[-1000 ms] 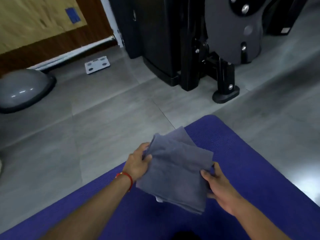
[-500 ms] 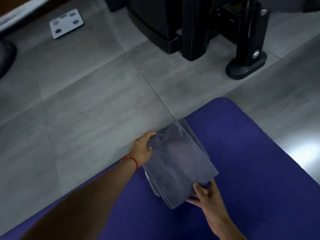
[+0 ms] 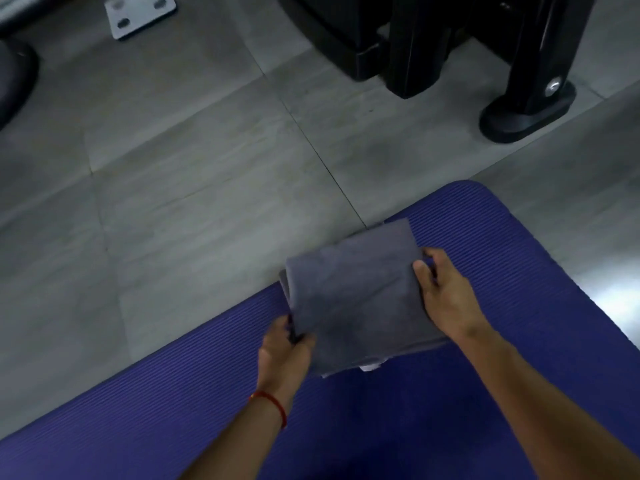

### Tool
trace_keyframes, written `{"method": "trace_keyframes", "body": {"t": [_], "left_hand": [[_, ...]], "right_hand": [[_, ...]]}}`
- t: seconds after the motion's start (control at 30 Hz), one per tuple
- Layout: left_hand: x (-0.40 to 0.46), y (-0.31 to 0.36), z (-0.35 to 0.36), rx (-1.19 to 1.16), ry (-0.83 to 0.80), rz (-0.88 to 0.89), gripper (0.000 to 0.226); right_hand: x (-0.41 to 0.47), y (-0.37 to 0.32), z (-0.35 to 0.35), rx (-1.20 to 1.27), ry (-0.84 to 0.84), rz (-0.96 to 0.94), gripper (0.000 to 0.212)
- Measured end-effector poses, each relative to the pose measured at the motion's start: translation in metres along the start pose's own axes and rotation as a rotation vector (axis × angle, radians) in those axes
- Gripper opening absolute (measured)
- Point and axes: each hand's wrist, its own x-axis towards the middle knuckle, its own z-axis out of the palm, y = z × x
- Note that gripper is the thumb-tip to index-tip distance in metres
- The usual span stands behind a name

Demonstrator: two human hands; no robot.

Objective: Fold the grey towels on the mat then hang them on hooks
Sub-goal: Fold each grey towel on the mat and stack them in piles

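The hands have swapped places on the folded grey towel (image 3: 360,299) since a moment ago: the left hand (image 3: 284,351), then at its far corner, is now pinching the near left corner, fingers closed on the layers, and the right hand (image 3: 446,296) has gone from the near edge to the far right side, fingers curled around that edge. The towel is lying at the far left corner of the purple mat (image 3: 519,375), one corner reaching over the floor tiles (image 3: 190,185). I think the folding of this piece is nearly finished and the hanging is coming next. At 1 o'clock the black machine base (image 3: 526,112) is standing well apart; at 11 o'clock a white scale (image 3: 140,13) is lying. No hooks are showing here.
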Motion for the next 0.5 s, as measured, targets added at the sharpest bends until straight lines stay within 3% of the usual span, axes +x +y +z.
{"method": "trace_keyframes", "body": {"t": [0.1,0.23,0.3,0.4,0.5], "left_hand": [[0.007,-0.027,0.016,-0.014,-0.146,-0.137,0.016],[-0.003,-0.023,0.014,0.009,-0.017,0.075,0.009],[-0.01,-0.021,0.011,0.003,0.083,0.174,0.01],[-0.007,-0.025,0.014,-0.019,0.111,0.154,0.012],[0.003,-0.03,0.019,-0.035,-0.001,0.035,0.025]], "right_hand": [[0.023,0.012,0.014,-0.264,-0.057,0.003,0.038],[0.017,0.005,0.019,-0.25,0.154,-0.312,0.034],[0.015,-0.001,0.019,-0.213,0.214,-0.378,0.033],[0.024,-0.001,0.021,-0.231,0.199,-0.309,0.033],[0.026,-0.007,0.029,-0.49,0.142,-0.195,0.045]]}}
